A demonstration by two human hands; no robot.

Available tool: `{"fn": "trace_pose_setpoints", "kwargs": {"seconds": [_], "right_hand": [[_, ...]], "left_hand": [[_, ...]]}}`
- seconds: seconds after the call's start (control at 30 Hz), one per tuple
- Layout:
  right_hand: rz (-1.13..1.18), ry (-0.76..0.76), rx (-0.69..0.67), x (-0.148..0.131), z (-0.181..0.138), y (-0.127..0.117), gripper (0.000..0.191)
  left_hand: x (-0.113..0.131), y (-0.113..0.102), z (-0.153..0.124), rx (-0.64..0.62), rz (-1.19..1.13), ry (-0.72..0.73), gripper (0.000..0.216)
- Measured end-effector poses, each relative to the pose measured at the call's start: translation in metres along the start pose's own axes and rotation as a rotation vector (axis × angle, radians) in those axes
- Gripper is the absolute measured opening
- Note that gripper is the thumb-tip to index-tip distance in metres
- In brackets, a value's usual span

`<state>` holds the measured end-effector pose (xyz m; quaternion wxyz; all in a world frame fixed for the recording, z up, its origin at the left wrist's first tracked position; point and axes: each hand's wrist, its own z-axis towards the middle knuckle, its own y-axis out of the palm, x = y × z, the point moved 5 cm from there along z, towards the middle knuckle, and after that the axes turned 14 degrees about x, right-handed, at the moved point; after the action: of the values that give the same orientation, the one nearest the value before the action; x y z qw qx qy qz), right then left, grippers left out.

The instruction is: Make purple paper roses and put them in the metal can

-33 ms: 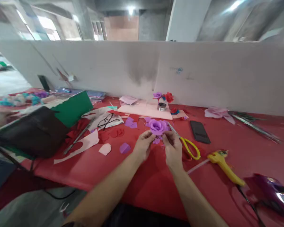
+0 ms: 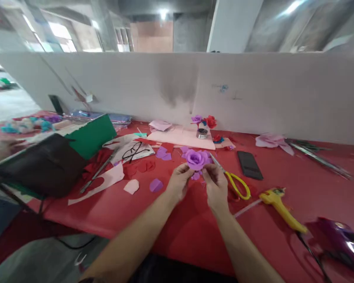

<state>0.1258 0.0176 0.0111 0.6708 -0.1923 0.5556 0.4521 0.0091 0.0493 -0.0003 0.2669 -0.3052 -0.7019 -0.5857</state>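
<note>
A purple paper rose [image 2: 195,158] is held over the red table, between the fingertips of both hands. My left hand [image 2: 179,181] pinches its lower left edge, thumb and fingers together. At its lower right, my right hand [image 2: 216,184] pinches the underside in the same way. The fingers partly hide the bottom of the flower. Loose purple petals [image 2: 195,175] lie just beneath and behind it. Close to my right hand are scissors with yellow handles [image 2: 238,185], and a yellow glue gun [image 2: 283,210] with a clear glue stick lies farther right.
A black phone [image 2: 249,165] lies right of the scissors. Eyeglasses [image 2: 134,151], pink paper scraps [image 2: 131,186] and a dark bag [image 2: 44,165] are to the left. Finished paper flowers [image 2: 210,121] stand in a small holder [image 2: 202,134] at the back, before a white partition [image 2: 120,86].
</note>
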Motion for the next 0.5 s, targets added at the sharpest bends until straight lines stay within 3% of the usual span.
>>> {"fn": "trace_pose_setpoints", "kwargs": {"seconds": [0.27, 0.43, 0.5], "right_hand": [[0.001, -0.017, -0.051, -0.009, -0.004, -0.002, 0.018], [-0.2, 0.064, 0.052, 0.0, -0.001, -0.008, 0.032], [-0.22, 0.021, 0.119, -0.004, 0.0, -0.016, 0.031]], "left_hand": [[-0.004, 0.0, 0.003, -0.05, 0.034, 0.103, 0.02], [-0.003, -0.005, 0.008, -0.018, 0.015, 0.106, 0.022], [-0.002, -0.009, 0.013, 0.013, 0.004, 0.109, 0.024]]}}
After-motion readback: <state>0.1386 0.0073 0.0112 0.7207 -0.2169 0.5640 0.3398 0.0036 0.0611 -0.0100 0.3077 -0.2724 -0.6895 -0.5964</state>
